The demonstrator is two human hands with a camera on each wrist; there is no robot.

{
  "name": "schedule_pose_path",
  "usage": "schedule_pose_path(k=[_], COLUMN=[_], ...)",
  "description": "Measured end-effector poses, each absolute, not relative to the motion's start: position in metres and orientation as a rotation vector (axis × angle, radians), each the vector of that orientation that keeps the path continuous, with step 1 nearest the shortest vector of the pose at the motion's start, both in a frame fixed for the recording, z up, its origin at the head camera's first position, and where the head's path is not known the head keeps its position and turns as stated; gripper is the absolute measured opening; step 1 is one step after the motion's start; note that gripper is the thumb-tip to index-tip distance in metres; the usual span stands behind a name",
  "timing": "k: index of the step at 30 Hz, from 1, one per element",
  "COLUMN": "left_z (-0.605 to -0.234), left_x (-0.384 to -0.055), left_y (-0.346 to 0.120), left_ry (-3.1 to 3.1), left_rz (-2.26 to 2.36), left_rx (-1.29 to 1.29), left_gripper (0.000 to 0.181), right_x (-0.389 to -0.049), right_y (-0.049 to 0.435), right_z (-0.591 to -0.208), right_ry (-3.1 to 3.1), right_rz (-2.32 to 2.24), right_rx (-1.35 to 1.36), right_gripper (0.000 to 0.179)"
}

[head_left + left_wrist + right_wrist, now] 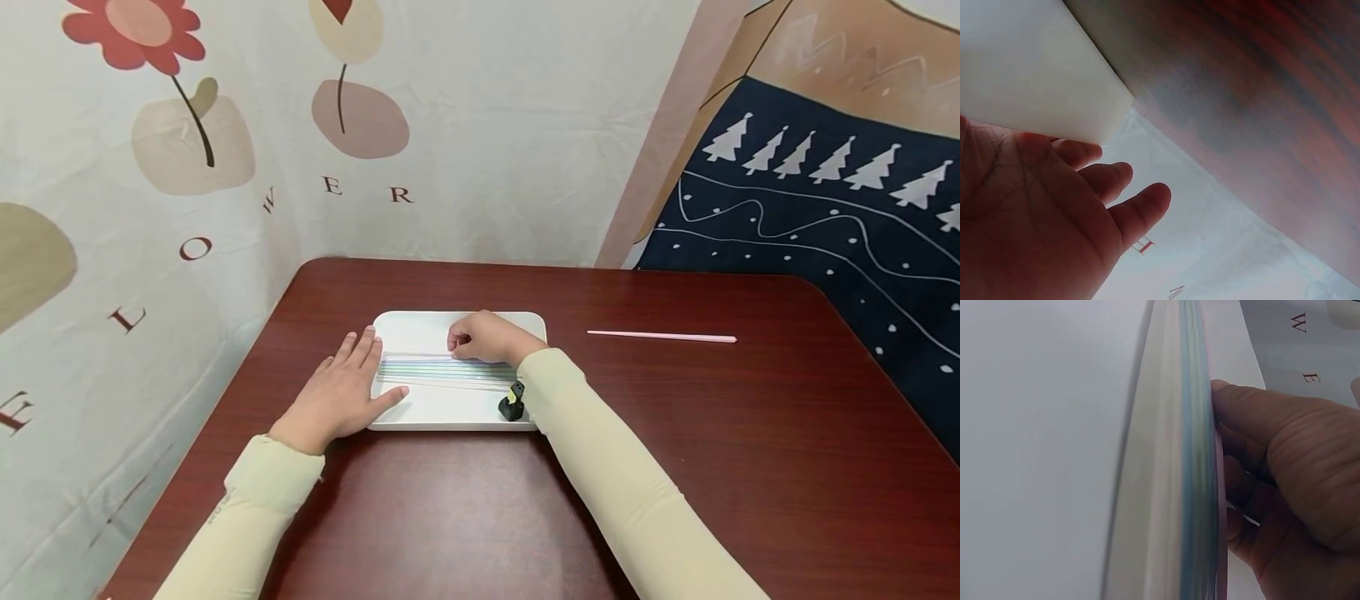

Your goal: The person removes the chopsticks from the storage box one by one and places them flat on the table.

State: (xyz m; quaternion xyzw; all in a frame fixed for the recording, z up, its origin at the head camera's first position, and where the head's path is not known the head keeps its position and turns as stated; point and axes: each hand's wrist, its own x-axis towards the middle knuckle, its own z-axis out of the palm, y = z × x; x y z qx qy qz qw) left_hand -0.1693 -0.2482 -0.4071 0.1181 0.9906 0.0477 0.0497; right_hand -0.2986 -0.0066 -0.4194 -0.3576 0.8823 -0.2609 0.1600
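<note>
A white rectangular tray [435, 410] lies on the table, with several thin pastel straws [431, 371] side by side across it. My left hand [341, 396] rests at the tray's left edge with its fingers spread and straight; in the left wrist view its palm [1029, 206] shows beside the tray's corner [1054, 81]. Over the far side of the row, my right hand [491, 337] has curled fingers. In the right wrist view, those fingers pinch a pink straw [1222, 550] along the outer side of the blue, green and pale straws [1191, 462].
A single pink straw [660, 336] lies on the dark red-brown table [750, 433], right of the tray. A small black camera [512, 402] sits at my right wrist. Behind the table hangs a printed pale curtain [510, 183], and a navy cloth with trees [810, 200] is at right.
</note>
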Motion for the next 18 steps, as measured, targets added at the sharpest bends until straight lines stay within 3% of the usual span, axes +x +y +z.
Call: schedule_pose_path(k=[18], left_z=[-0.4092], left_x=[-0.1701], left_y=[-0.2493], left_ry=[3.02], left_rz=[0.155], left_rx=[0.349], left_gripper=[0.098], right_x=[-0.2974], right_y=[-0.0065], right_z=[-0.4149], right_ry=[2.563], right_rz=[-0.654], right_rx=[-1.089], right_gripper=[0.011])
